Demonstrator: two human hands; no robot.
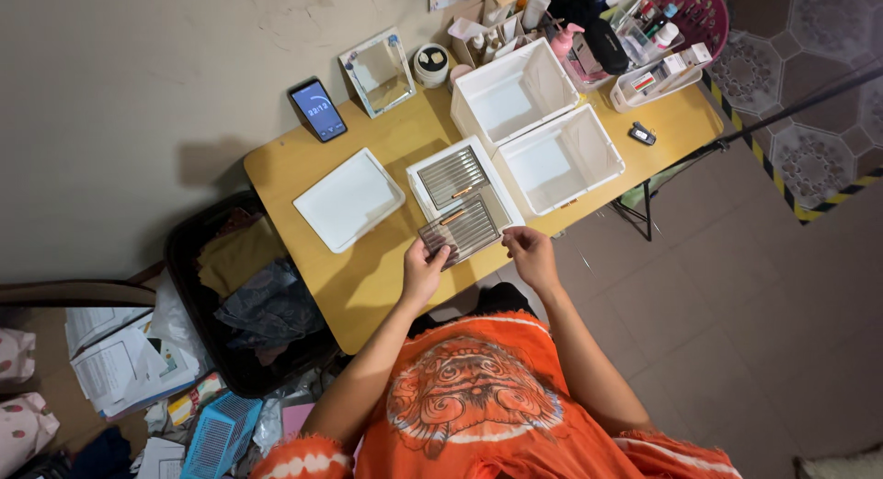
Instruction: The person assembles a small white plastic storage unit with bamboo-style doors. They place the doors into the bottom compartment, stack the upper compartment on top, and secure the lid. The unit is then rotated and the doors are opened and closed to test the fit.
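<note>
Left hand (pixel 424 269) clamped on the near corner of a grey ridged tray (pixel 463 229), thumb on top. Right hand (pixel 529 252) at the tray's other near corner, fingers pinched together on its edge (hard to see how tight). Tray tilted, resting partly over a flat white box (pixel 421 186) with another ridged tray (pixel 452 176) inside. A white lid (pixel 349 199) lying to the left on the yellow surface (pixel 368 277). Two empty white boxes (pixel 538 129) standing open just behind. A phone (pixel 318 109) propped near the wall.
</note>
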